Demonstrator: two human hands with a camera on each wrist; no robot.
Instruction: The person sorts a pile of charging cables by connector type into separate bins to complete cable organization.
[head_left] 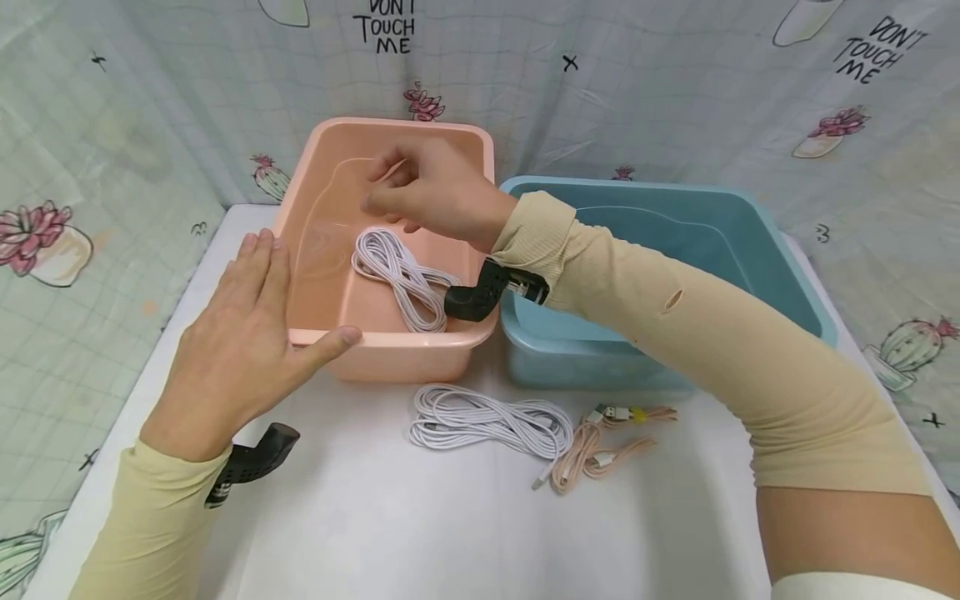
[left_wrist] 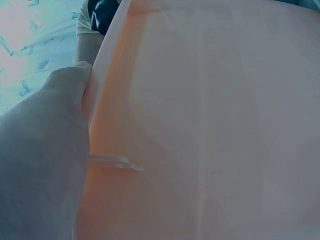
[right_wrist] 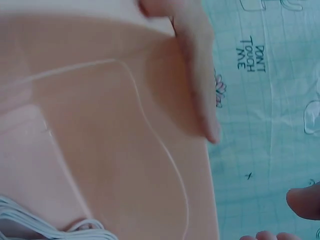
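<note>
My left hand (head_left: 232,342) rests at the near left corner of the peach plastic basin (head_left: 405,340), with the fingers straight along the left side and the thumb over the front rim. The left wrist view shows that hand (left_wrist: 45,145) against the rim. Over the basin's inside hangs my right hand (head_left: 438,187), fingers loosely bent and nothing visible between them. Below it, a bundled white cable (head_left: 401,271) lies on the basin floor. The right wrist view catches only fingertips (right_wrist: 305,202) of the right hand, at its lower right.
A blue basin (head_left: 600,367) stands to the right, partly hidden by my right forearm. In front lie a coiled white cable (head_left: 487,421) and pinkish cables (head_left: 581,454) with USB plugs, on a white tabletop (head_left: 412,533). A printed curtain (head_left: 637,108) hangs behind.
</note>
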